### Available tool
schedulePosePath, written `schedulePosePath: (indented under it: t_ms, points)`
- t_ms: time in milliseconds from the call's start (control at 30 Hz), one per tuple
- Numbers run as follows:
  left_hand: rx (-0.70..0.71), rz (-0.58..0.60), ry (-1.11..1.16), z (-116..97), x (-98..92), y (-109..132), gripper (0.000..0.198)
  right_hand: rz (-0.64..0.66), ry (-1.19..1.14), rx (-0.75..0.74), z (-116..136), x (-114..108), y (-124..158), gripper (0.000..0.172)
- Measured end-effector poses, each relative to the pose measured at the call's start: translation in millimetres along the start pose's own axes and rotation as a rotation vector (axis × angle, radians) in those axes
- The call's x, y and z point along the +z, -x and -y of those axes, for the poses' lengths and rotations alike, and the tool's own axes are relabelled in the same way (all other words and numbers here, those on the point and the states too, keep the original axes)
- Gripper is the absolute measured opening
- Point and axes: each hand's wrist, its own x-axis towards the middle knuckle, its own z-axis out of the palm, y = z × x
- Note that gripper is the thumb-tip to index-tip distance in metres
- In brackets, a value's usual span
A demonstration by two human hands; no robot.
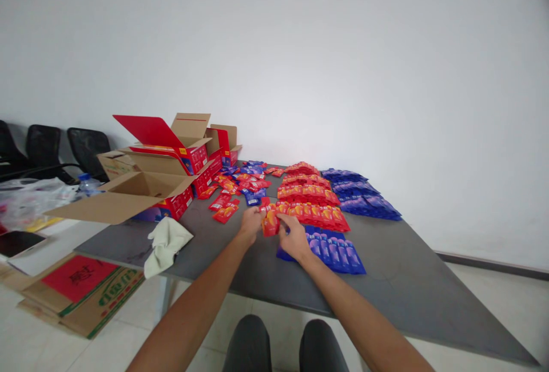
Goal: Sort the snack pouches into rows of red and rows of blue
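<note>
We see the left hand (252, 221) and the right hand (294, 237) with fingers drawn nearly together, both on one red sachet (270, 225): the left pinches its left edge, while the right thumb and fingertips close on its right edge. The sachet is held upright, its printed face towards us, above the middle of the grey table (398, 269), just left of the nearest of the red sachet rows (315, 212). Beside and partly beneath the right hand we find a fanned blue sachet row (338, 252); blue sachet stacks (364, 198) lie farther back on the right. Beyond the left hand are scattered loose sachets (229, 209), red and blue. For edges and room, we note a stretch of tabletop between the left wrist and a pale cloth (168, 242), which overhangs the near edge, and a broader stretch from the blue row to the right corner; an open carton (146, 184) bounds the left side. Both forearms reach forward from the near edge and converge, wrists low over the table.
</note>
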Motion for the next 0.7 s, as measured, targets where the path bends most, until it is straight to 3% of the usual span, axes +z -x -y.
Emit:
schedulePosePath:
  t_ms: [133, 267, 467, 567, 700]
  points:
    - [0.042, 0.092, 0.025, -2, 2.4, 3, 0.028, -0.048, -0.151, 0.254, -3, -2, -14, 0.034]
    - [0.104, 0.104, -0.020, -4, 3.3, 4, 0.031, 0.019, -0.206, 0.275, -8, -1, -18, 0.036]
    - [0.280, -0.035, -0.163, 5, 5.6, -8, 0.025, 0.055, -0.268, 0.304, -8, 3, -8, 0.035]
    - [0.272, -0.104, -0.147, 9, 8.8, -13, 0.025, 0.113, -0.252, 0.332, -9, 5, -4, 0.030]
    - [0.100, -0.028, -0.095, 8, 13.2, -12, 0.026, 0.067, -0.180, 0.374, -21, 5, -7, 0.029]
